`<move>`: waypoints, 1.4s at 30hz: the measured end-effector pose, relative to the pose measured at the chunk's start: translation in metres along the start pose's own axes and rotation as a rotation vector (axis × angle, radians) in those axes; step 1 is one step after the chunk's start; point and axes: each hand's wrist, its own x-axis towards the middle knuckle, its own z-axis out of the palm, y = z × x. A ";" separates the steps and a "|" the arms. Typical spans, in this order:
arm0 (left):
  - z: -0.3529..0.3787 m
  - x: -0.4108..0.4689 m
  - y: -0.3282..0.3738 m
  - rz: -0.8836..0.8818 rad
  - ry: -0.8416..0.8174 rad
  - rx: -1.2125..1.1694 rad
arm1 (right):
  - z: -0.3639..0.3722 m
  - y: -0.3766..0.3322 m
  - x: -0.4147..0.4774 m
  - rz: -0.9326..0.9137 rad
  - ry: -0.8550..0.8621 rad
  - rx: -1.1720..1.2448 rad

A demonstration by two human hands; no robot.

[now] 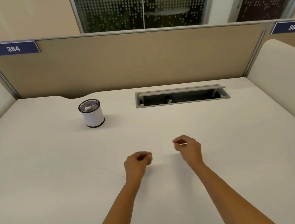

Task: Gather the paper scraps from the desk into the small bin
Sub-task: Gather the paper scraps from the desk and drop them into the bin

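Head view: standing toward the desk's (58,181) far edge, left of the cable hatch (182,97), the small bin (91,113) with paper scraps (89,108) inside. Curled above the near middle, left hand (137,162) and right hand (186,147); impossible to tell whether either pinches anything. Carry any find over the rim before letting go.

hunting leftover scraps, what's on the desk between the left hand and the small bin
Nothing: in the head view, only bare desk lies between the left hand and the small bin.
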 end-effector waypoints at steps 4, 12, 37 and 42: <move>-0.006 0.013 0.024 -0.178 -0.029 -0.389 | 0.033 -0.040 -0.004 -0.050 -0.147 0.100; -0.027 0.037 0.040 -0.252 0.037 -0.607 | 0.075 -0.078 0.005 -0.209 -0.182 0.035; -0.123 0.180 0.010 0.091 0.502 0.137 | 0.221 -0.195 0.109 -0.438 -0.302 -0.184; -0.138 0.219 0.016 0.160 0.419 0.059 | 0.259 -0.216 0.129 -0.497 -0.398 -0.465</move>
